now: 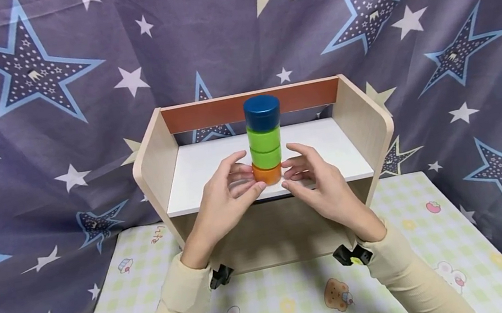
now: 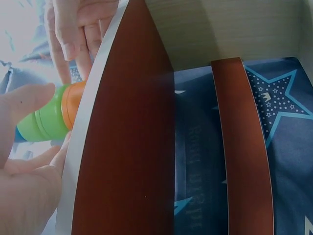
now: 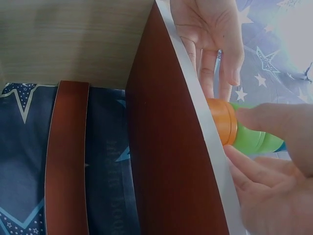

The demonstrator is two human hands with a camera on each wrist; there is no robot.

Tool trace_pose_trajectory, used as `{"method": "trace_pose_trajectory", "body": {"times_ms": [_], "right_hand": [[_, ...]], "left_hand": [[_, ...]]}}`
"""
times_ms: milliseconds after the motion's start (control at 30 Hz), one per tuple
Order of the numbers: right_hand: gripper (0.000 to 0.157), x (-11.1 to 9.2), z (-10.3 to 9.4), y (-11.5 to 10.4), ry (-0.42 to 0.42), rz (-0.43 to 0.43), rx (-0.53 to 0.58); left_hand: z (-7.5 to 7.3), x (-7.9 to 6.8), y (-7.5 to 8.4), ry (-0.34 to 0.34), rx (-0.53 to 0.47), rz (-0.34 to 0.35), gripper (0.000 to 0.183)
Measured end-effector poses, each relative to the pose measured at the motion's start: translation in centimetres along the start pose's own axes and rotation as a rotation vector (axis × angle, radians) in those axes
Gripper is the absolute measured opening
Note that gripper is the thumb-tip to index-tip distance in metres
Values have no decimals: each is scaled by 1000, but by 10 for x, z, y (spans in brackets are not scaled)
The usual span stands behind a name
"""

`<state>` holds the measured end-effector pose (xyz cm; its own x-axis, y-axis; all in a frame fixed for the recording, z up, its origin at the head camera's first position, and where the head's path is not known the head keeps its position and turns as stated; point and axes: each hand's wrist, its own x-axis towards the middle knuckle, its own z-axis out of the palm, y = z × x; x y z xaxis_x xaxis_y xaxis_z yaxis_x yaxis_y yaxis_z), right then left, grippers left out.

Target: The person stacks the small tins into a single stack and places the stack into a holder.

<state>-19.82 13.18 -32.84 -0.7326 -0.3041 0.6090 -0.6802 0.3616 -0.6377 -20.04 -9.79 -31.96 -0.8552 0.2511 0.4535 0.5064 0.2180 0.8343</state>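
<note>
A stack of round, cup-like pieces stands upright on the white shelf (image 1: 213, 162), close to its front edge. An orange piece (image 1: 267, 175) forms the bottom, two green pieces (image 1: 265, 148) sit above it, and a dark blue one (image 1: 262, 113) tops the stack. On the left, my left hand (image 1: 225, 195) curves loosely beside the orange piece, fingertips right at its side. My right hand (image 1: 319, 184) mirrors it on the other side, with thumb and fingers spread apart. Both wrist views show the orange piece (image 2: 74, 104) and the green pieces (image 3: 252, 134) between the hands.
Wooden side panels (image 1: 153, 165) flank the shelf, and a reddish-brown rail (image 1: 305, 96) runs across its back. Below is a checked tablecloth (image 1: 261, 299) with cartoon prints. Behind hangs a dark curtain (image 1: 214, 33) with stars.
</note>
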Motion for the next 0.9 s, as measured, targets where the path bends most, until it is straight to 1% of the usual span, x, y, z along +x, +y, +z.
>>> {"method": "trace_pose_trajectory", "body": {"times_ms": [267, 467, 700, 900], "right_hand": [[78, 1, 1, 1, -27, -3, -57], [83, 4, 0, 1, -59, 22, -99], [87, 8, -2, -2, -122, 38, -139], [88, 11, -2, -3, -149, 39, -170]], "left_hand": [[0, 0, 0, 5, -24, 0, 65], [-1, 1, -1, -6, -23, 10, 66], [-2, 0, -1, -39, -7, -15, 73], [-2, 1, -1, -56, 18, -49, 79]]}}
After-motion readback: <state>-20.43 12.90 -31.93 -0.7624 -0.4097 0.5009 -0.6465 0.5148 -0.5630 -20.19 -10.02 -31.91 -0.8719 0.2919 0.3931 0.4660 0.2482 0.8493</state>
